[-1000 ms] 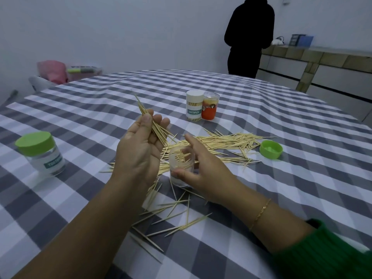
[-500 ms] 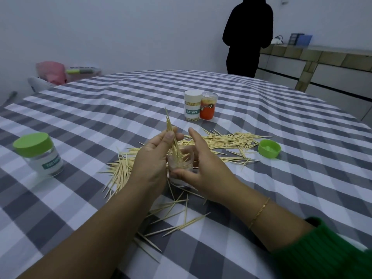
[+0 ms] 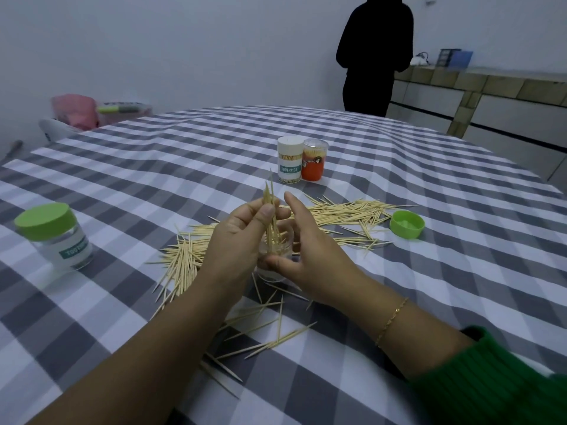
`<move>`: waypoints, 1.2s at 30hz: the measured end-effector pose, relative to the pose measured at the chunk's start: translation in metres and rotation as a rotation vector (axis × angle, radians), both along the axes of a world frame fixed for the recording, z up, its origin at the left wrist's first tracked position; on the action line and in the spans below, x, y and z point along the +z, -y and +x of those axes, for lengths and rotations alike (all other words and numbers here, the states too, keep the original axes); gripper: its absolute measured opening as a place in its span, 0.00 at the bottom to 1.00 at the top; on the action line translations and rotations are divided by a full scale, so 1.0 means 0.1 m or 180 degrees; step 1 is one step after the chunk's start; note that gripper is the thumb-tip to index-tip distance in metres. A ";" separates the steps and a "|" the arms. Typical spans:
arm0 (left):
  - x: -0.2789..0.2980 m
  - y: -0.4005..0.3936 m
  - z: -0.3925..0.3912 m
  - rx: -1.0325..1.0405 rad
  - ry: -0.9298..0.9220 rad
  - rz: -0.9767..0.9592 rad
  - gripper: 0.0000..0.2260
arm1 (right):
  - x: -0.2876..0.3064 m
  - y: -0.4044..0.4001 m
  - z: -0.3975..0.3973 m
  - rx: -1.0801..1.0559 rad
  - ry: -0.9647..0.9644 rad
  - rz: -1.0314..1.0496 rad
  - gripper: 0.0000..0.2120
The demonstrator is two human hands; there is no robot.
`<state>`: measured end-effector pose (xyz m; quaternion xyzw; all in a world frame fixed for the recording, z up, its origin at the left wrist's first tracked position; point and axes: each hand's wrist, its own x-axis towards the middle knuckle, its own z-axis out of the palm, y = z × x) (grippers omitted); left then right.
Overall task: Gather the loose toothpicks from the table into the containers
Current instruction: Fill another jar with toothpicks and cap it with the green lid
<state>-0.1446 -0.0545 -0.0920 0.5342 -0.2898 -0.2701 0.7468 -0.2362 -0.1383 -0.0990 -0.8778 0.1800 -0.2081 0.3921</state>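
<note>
My left hand (image 3: 239, 243) pinches a bundle of toothpicks (image 3: 270, 210) upright, its lower ends inside a small clear open jar (image 3: 277, 259) on the checked tablecloth. My right hand (image 3: 310, 253) holds that jar from the right, thumb across its front and forefinger raised. Loose toothpicks (image 3: 343, 210) lie in a heap behind the jar. More loose toothpicks lie to its left (image 3: 184, 259) and in front of it (image 3: 264, 326).
The jar's green lid (image 3: 406, 223) lies upturned at the right. A closed green-lidded jar (image 3: 56, 237) stands at the left. A white toothpick tub (image 3: 289, 161) and an orange tub (image 3: 313, 161) stand behind. A person in black (image 3: 372, 53) stands beyond the table.
My left hand swung the bundle from a slant above the table to upright and lowered its ends into the jar. My right hand stayed on the jar.
</note>
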 end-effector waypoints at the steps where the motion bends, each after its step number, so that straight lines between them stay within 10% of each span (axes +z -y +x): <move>1: -0.01 0.00 -0.01 -0.0011 0.0059 0.0066 0.07 | -0.01 0.01 0.00 -0.0004 0.0005 -0.0029 0.46; 7: -0.06 -0.02 -0.01 -0.0002 0.0001 0.0291 0.10 | 0.08 0.14 -0.12 0.0189 -0.0158 0.0098 0.47; 10: -0.05 -0.03 -0.03 0.0124 0.0343 0.0440 0.14 | 0.15 0.33 -0.21 -0.0151 -0.0055 0.0263 0.32; 21: -0.08 -0.01 -0.03 0.0323 0.0397 0.0688 0.19 | -0.04 0.48 -0.12 -0.0256 -0.1415 -0.1284 0.40; 36: 0.01 -0.09 0.17 -0.0294 0.0822 0.1058 0.17 | -0.18 0.52 0.00 -0.0721 -0.1236 -0.2961 0.12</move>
